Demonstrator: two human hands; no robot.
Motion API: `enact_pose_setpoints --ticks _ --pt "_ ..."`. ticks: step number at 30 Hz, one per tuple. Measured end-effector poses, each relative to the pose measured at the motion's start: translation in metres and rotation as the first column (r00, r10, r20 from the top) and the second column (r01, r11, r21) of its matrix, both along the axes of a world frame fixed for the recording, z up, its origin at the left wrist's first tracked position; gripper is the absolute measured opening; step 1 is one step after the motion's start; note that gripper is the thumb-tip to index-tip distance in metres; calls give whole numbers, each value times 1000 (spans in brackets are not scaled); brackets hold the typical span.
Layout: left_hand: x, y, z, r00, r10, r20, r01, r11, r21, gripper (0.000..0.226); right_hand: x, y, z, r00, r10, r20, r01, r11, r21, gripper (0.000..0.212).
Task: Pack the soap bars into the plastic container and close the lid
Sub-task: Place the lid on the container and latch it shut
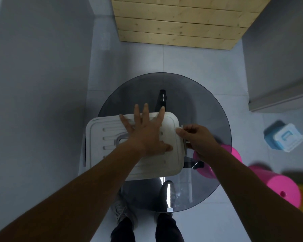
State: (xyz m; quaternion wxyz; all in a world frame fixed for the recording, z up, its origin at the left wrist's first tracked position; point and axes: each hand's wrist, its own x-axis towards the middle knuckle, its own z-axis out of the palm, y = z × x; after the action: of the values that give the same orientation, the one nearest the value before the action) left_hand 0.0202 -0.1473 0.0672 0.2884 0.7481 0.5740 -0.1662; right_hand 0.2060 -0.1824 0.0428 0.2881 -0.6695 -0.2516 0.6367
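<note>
A white plastic container stands on the round glass table, and its ribbed white lid lies flat on top and covers it. My left hand presses flat on the lid with the fingers spread. My right hand is at the container's right side, with fingers pinched on the grey side latch. No soap bars can be seen; the lid hides the inside.
Pink cylindrical stools stand at the right, partly under the table. A blue and white box lies on the tiled floor further right. A wooden slatted panel is at the top. My feet show through the glass below.
</note>
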Motion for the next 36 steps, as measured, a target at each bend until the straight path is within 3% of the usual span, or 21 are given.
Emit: enact_pose_setpoints --ticks 5,10,36 --pt "6 -5 -6 999 21 -34 -19 998 52 129 0 1 -3 1000 -20 2 20 1000 -21 16" --pt "16 -3 -1 996 61 -71 -62 998 -13 131 2 4 -4 1000 -22 -3 22 999 -49 14" --pt "23 -6 -5 993 97 -71 -97 995 5 129 -23 -1 15 965 -160 209 172 984 -40 11"
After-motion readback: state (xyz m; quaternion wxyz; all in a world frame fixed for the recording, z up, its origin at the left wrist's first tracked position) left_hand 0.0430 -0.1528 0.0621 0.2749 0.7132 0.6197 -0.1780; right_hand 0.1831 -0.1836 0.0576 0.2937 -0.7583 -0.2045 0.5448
